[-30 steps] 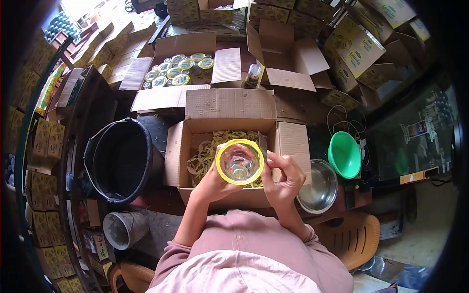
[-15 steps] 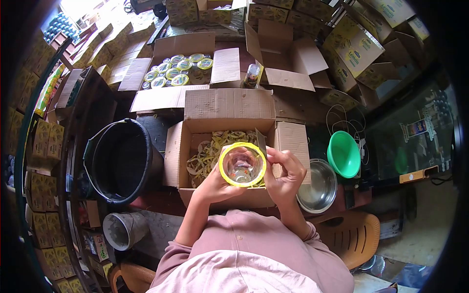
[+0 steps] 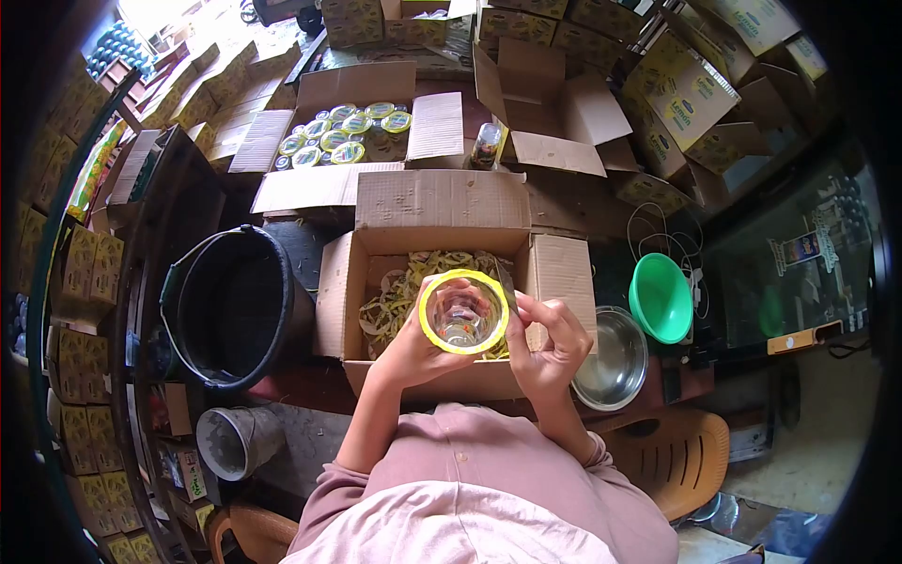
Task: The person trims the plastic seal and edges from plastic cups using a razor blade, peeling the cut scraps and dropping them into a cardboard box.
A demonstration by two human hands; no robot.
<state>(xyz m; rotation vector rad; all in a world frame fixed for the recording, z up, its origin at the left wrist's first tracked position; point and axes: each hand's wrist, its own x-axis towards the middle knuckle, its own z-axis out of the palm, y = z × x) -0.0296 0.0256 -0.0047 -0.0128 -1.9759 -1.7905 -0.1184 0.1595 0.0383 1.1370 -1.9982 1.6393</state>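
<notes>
My left hand (image 3: 410, 346) is wrapped around a clear glass jar (image 3: 462, 315) with a bright yellow band round its rim. The jar's round end faces up toward me, and small coloured marks show through its wall. In my right hand (image 3: 550, 346), thumb and fingers pinch a thin dark blade, which looks like a knife (image 3: 506, 282), close against the right side of the yellow rim. Its handle is hidden by my fingers. Below both hands stands an open cardboard box (image 3: 442, 205) with many curled yellow strips (image 3: 399, 301) inside.
Behind it, an open carton (image 3: 352, 83) holds several yellow-lidded jars. A single jar (image 3: 486, 146) stands beside another open carton (image 3: 554, 150). On the left is a black bucket (image 3: 230, 310); on the right, a green bowl (image 3: 660, 298) and a metal bowl (image 3: 609, 362).
The jar has tilted slightly and shifted a little up and left. The blade has moved slightly down along the rim's right side, and my right fingers have opened out a little.
</notes>
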